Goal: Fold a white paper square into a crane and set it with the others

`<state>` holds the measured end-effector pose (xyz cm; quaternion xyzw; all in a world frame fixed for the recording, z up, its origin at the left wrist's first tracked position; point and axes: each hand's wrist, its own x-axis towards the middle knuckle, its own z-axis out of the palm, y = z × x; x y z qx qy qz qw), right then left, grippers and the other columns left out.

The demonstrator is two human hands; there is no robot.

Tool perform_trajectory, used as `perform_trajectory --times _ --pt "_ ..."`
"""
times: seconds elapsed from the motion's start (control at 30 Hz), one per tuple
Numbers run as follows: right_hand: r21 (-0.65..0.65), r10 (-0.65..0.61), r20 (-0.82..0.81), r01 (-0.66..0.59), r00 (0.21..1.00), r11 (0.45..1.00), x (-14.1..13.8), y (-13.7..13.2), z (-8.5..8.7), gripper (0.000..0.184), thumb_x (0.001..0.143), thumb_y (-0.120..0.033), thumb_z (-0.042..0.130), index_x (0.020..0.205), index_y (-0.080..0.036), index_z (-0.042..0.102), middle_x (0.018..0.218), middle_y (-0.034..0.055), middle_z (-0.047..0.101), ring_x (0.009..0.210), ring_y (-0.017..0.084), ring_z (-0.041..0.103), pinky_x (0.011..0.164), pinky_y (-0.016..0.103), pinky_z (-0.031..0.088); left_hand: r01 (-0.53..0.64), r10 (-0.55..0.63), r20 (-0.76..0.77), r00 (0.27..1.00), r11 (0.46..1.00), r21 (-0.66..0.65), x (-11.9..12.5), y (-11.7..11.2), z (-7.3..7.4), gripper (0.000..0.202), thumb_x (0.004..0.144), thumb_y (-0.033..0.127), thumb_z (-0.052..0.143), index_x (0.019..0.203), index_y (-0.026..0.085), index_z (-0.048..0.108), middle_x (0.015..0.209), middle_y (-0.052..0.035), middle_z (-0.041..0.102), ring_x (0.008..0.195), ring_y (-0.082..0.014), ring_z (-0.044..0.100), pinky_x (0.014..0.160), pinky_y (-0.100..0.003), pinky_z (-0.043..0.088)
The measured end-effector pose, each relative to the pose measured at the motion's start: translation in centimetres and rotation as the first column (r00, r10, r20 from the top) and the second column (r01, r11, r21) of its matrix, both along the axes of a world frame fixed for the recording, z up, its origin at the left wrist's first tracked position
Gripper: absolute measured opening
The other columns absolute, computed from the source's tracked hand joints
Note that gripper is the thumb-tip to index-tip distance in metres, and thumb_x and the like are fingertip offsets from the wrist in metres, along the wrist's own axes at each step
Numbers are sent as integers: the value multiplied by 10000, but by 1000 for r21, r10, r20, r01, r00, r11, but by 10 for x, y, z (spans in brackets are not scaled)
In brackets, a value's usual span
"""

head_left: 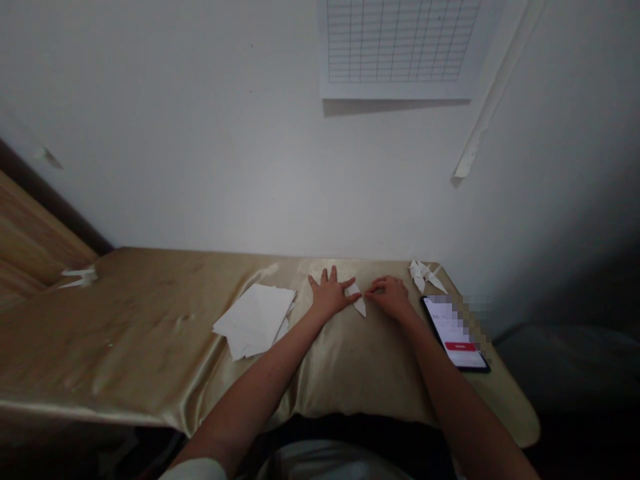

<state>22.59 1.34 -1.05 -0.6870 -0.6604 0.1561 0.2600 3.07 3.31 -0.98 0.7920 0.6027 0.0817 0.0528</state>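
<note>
Head view shows our left hand (330, 295) with fingers spread, its thumb on the folded paper (359, 307). Our right hand (393, 295) is bent, fingertips by the paper's right edge; we cannot tell if they pinch it. The paper lies between our hands on the gold worktop (357, 367). Left is a pile of sheets (255, 317); right, a phone (447, 327), with paper shapes (421, 275) behind it.

1 paper piece (360, 307) on table (125, 333), btwn paper stack (257, 317) (L) & phone (447, 330) (R)
</note>
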Motion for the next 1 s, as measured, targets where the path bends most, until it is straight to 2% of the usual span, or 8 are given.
perform_trajectory --times 0.13,0.23,0.4,0.7,1.0 --pt "79 -32 -52 36 998 996 5 5 -3 138 781 -382 728 826 -271 797 1107 55 721 1162 258 574 1051 397 391 21 -21 -14 1000 1000 -9 1 -2 -3 713 830 831 442 1465 507 466 1683 -87 245 1527 -459 189 1099 -820 57" --pt "99 -68 -56 74 996 992 8 7 -5 155 784 -389 720 843 -266 793 1106 56 718 1159 251 579 1055 393 396 37 -38 -23 999 999 -31 2 -3 -6 813 807 854 444 1522 471 389 1696 -117 182 1540 -451 149 1099 -821 53" --pt "63 -95 -12 96 995 993 7 5 -3 168 804 -389 700 874 -269 794 1133 58 710 1206 272 550 1054 400 397 63 -67 -44 997 994 -86 2 -3 -7 880 811 869 402 1569 431 306 1705 -135 112 1554 -446 71 1096 -823 25" --pt "0 -92 72 93 993 996 3 0 7 198 845 -386 674 950 -273 798 1182 77 693 1227 287 539 1044 401 397 129 -142 -63 988 976 -173 -1 -3 -6 1166 674 947 478 1621 353 148 1698 -173 -11 1548 -454 -69 1099 -808 -52" --pt "-10 -56 91 57 994 998 2 -1 4 212 863 -384 661 998 -296 800 1211 71 674 1231 290 514 1046 414 369 193 -200 -52 978 974 -121 -4 -6 -6 1202 656 950 502 1624 323 165 1703 -143 -27 1547 -472 -24 1132 -781 -29"
